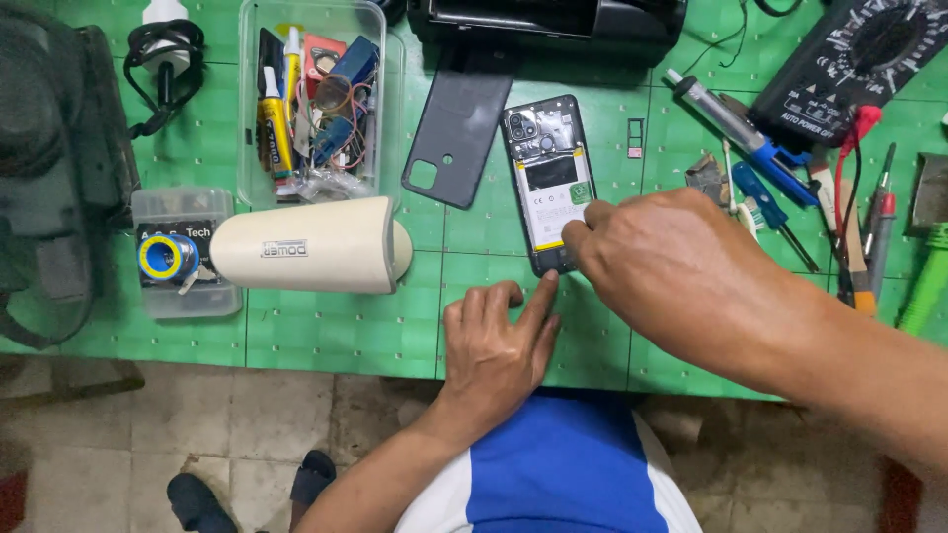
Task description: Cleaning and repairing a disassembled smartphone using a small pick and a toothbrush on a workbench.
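Looking down from the person's head at a green mat (326, 326), with an opened phone (546, 178) lying face down near its middle, back cover off and battery showing. The phone's lower right corner is hidden under the right hand (671, 271), so what the fingertips do there is hard to make out; thumb and forefinger look pinched together at the battery's lower right edge, but whether they hold anything cannot be told. The right forearm runs off the picture's right edge. The left hand (499, 345) lies just below the phone, fingers loosely curled and holding nothing, its forefinger stretched out so the tip touches the phone's bottom edge.

Just left of the phone lies its dark back cover (456, 133), inner side up. Further left stands a clear tub (314, 99) of small tools and glue tubes, and below that a cream cylinder (306, 245) on its side. Right of the phone sit a small SIM tray (635, 138), a solder sucker (731, 123), screwdrivers (775, 207), and a black multimeter (869, 59) cut off by the top edge. Above the phone a black device (553, 20) is mostly out of frame.
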